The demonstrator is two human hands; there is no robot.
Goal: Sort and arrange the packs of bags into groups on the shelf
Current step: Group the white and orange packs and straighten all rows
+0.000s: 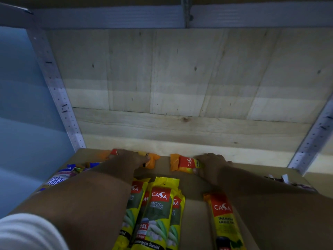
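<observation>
Both hands at the back of the shelf point(194, 210), by the wooden wall. Right hand point(210, 166) curled around an orange pack point(185, 164), long axis left-right. Left hand point(126, 159) grips a second orange pack point(151, 160), also crosswise. Yellow packs point(158, 213) lie nearer, pointing front-to-back.

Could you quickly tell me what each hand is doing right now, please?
Left hand: closed on an orange pack at the back of the shelf.
Right hand: closed on another orange pack at the back.
</observation>
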